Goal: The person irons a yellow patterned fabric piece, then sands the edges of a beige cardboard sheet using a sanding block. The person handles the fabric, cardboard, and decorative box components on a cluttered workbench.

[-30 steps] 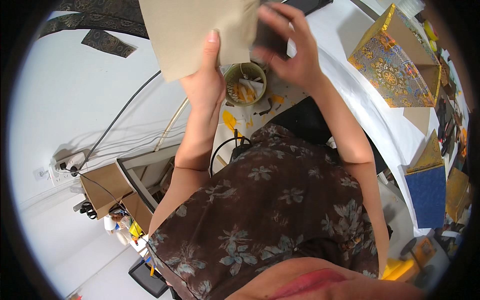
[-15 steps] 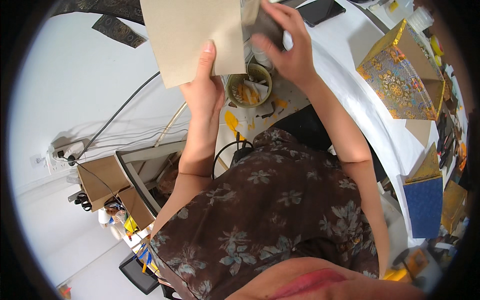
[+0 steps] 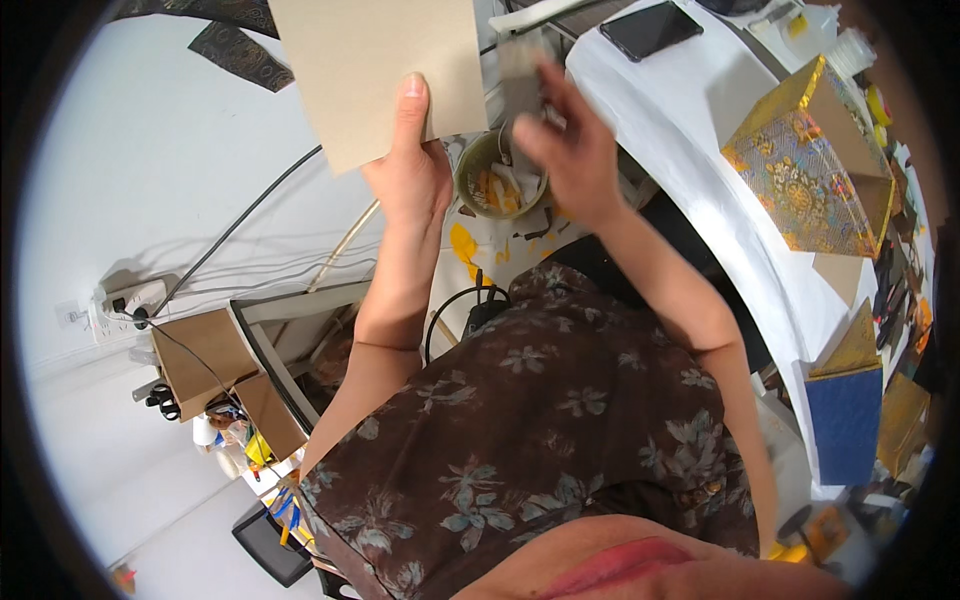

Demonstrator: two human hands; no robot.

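Upright at the top centre is a stiff beige board [image 3: 380,55]. My left hand [image 3: 408,165] grips its lower edge, thumb flat on the near face and fingers hidden behind. Just right of the board, my right hand [image 3: 582,160] is closed around a greyish flat block [image 3: 522,85] with a paler upper end. Motion smears both the block and the fingertips, so its exact kind is unclear. Between the block and the board's right edge there is a narrow gap. Under my hands stands a green bin [image 3: 464,185] with paper and yellow scraps inside.
On the right, a white-covered table [image 3: 680,130] carries a black phone [image 3: 652,30], a patterned brocade box [image 3: 800,180] and a blue panel [image 3: 845,420]. A black cable [image 3: 240,228] runs to a power strip [image 3: 138,298] on the left. Cardboard boxes [image 3: 205,360] stand at lower left.
My right hand has moved down with the blurred grey block. The beige board has shifted slightly up and left, still in my left hand.
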